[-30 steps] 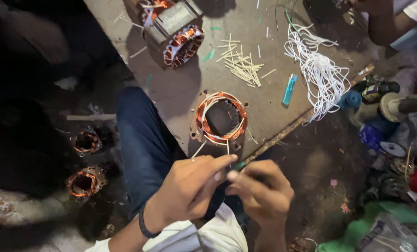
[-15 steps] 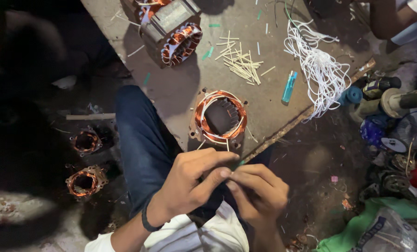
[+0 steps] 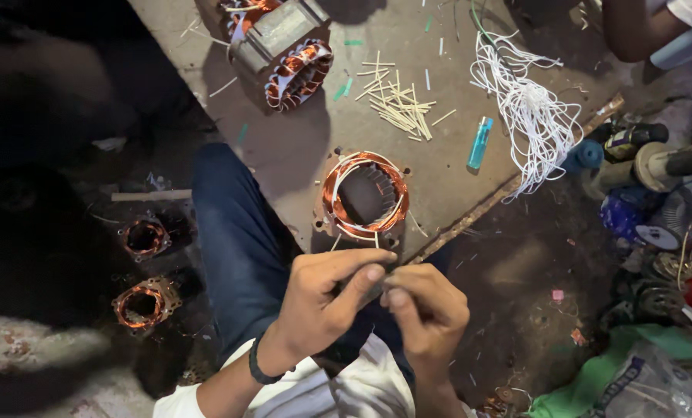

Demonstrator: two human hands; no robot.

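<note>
Stator [image 3: 365,197] on board [image 3: 299,147] ahead of hands [image 3: 377,306], sticks [image 3: 398,104] behind it, lighter [image 3: 480,143] right, wire bundle [image 3: 531,108] farther right.

Bare board [image 3: 284,147] is lying open between the two wound stators [image 3: 363,195] [image 3: 282,48]. Rightward, scattered sticks [image 3: 398,104], a blue lighter [image 3: 479,143] and tangled white cord [image 3: 530,108] are crowding passage; the dark left floor is probably cluttered.

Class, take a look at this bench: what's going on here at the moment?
A seated person holds both hands together above their lap, the left hand and right hand pinching something thin between the fingertips; what exactly cannot be made out. Just beyond them, a round stator wound with copper wire lies flat on the grey board. A second stator, a pile of thin sticks, a blue lighter and white cords also lie there.
</note>
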